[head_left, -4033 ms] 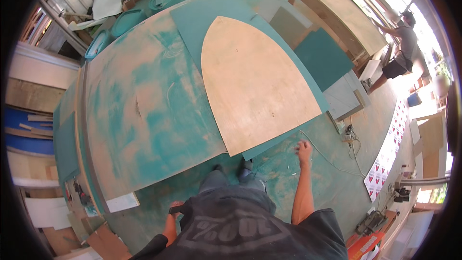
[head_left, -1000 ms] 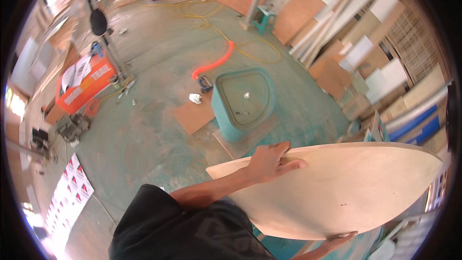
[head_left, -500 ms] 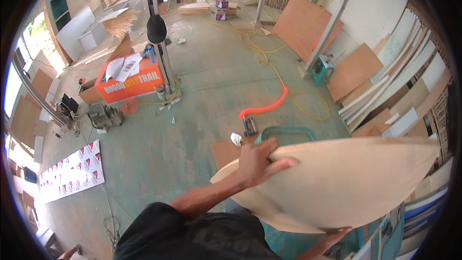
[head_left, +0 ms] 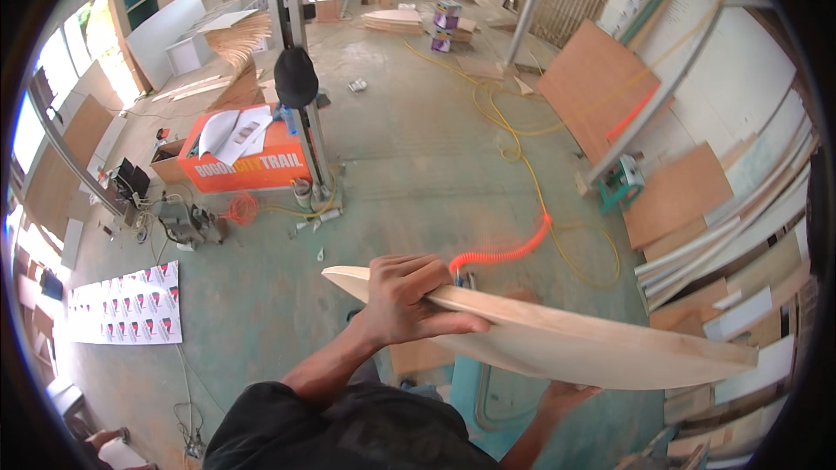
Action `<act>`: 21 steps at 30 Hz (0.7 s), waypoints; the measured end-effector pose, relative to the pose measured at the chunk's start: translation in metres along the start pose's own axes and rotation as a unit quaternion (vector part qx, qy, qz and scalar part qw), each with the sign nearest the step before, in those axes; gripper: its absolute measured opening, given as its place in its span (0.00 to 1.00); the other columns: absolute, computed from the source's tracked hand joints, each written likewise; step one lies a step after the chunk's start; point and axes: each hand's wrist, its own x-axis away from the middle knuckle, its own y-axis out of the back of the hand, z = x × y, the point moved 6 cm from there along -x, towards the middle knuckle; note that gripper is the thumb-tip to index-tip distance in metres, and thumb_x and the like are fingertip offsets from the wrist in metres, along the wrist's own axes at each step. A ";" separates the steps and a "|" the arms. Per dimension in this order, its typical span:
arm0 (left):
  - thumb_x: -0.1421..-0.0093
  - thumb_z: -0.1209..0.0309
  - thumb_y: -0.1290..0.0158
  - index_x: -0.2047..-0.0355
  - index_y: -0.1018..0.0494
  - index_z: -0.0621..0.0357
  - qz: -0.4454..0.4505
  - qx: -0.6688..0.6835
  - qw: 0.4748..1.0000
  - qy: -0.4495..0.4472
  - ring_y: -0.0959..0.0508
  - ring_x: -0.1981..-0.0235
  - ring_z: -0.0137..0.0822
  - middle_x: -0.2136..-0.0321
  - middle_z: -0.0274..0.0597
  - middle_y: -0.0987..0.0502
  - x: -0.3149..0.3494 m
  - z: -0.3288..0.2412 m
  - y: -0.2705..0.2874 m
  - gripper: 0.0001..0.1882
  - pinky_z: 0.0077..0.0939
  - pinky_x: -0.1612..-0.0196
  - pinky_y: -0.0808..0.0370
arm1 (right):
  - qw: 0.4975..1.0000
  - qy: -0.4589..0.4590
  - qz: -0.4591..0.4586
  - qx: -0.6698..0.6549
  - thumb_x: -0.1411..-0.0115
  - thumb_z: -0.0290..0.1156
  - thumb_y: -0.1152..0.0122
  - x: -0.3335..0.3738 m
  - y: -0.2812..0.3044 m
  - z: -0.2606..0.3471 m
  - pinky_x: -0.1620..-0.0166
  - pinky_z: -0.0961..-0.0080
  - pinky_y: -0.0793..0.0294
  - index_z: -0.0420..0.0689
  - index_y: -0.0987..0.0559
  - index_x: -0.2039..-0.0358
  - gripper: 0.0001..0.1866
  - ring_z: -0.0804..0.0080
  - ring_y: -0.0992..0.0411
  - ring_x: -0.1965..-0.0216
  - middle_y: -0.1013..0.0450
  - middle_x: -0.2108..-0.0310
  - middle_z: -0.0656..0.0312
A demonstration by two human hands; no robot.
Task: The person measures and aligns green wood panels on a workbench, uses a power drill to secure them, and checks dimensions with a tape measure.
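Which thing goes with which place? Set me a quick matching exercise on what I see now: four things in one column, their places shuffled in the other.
Things
1. pale wooden panel
2. orange coiled hose
3. papers
4. teal stool

Places
A. on top of the orange box
B. by the foot of a slanting post
C. gripped by the left hand, right hand at its lower edge
D. on the floor

Pairs: 1-C, 2-D, 3-A, 4-B
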 end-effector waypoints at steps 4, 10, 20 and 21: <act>0.60 0.42 0.29 0.86 0.35 0.56 -0.025 -0.024 0.999 -0.010 0.33 0.89 0.37 0.89 0.36 0.37 -0.040 0.103 0.044 0.33 0.27 0.84 0.38 | 0.997 -0.043 0.027 -0.052 0.34 0.68 0.63 -0.030 -0.114 -0.092 0.32 0.54 0.44 0.52 0.54 0.28 0.44 0.58 0.45 0.32 0.48 0.31 0.58; 0.59 0.44 0.28 0.87 0.36 0.56 -0.045 -0.062 0.997 0.012 0.35 0.90 0.36 0.90 0.36 0.39 -0.126 0.249 0.102 0.33 0.27 0.85 0.38 | 0.991 -0.062 0.069 -0.101 0.34 0.68 0.60 -0.089 -0.270 -0.191 0.34 0.58 0.39 0.52 0.49 0.30 0.43 0.62 0.39 0.36 0.41 0.35 0.62; 0.60 0.45 0.28 0.86 0.35 0.55 -0.014 0.024 0.999 -0.034 0.33 0.89 0.34 0.89 0.34 0.37 -0.269 0.447 0.107 0.32 0.26 0.85 0.38 | 0.988 0.090 0.024 0.121 0.36 0.54 0.48 -0.189 -0.461 -0.276 0.56 0.70 0.32 0.43 0.33 0.61 0.24 0.71 0.37 0.64 0.38 0.66 0.63; 0.60 0.45 0.28 0.86 0.35 0.55 -0.015 0.041 0.998 -0.037 0.33 0.89 0.34 0.89 0.34 0.37 -0.281 0.470 0.097 0.31 0.26 0.85 0.38 | 0.984 0.100 0.016 0.145 0.35 0.54 0.50 -0.206 -0.458 -0.296 0.54 0.69 0.31 0.43 0.33 0.59 0.24 0.69 0.35 0.61 0.36 0.63 0.62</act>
